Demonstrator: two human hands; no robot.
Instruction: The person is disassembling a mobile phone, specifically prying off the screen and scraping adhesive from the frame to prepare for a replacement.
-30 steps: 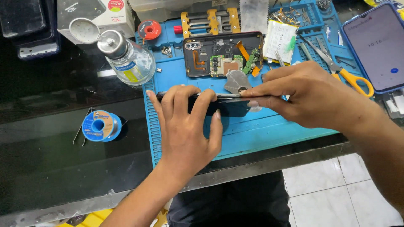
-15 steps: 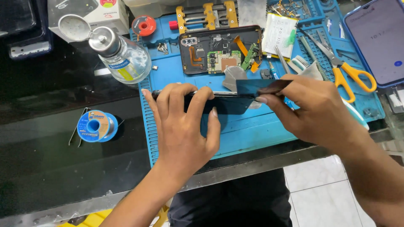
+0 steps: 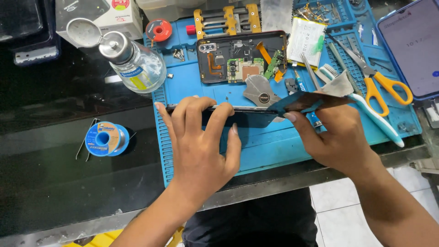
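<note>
Bottle left of opened phone, on mat

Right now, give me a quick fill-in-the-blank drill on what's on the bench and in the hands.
1. The left hand holds the dark phone panel on its ____ over the blue mat.
2. The right hand pulls a dark ____ off the panel.
3. The scissors have ____ handles.
4. The solder spool lies to the ____ of the mat.

Missing words: edge; strip; orange; left
</note>
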